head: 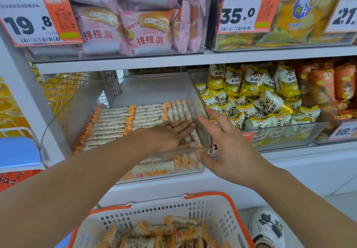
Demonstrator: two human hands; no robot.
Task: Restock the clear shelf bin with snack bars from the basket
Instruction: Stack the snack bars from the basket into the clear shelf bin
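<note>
Here the left hand (170, 135) lies flat on the snack bars (119, 124), apparently holding none; the right hand (229, 147), open, hovers beside the clear bin (63, 112); the basket (222, 220) sits below both.

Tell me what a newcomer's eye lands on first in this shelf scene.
First, the left hand pressing flat on rows of snack bars inside the clear shelf bin at centre, while the right hand rests open against the bin's right corner. Next, the orange-rimmed basket at the bottom, holding more bars, and the big orange price tags on the upper shelf.
</note>
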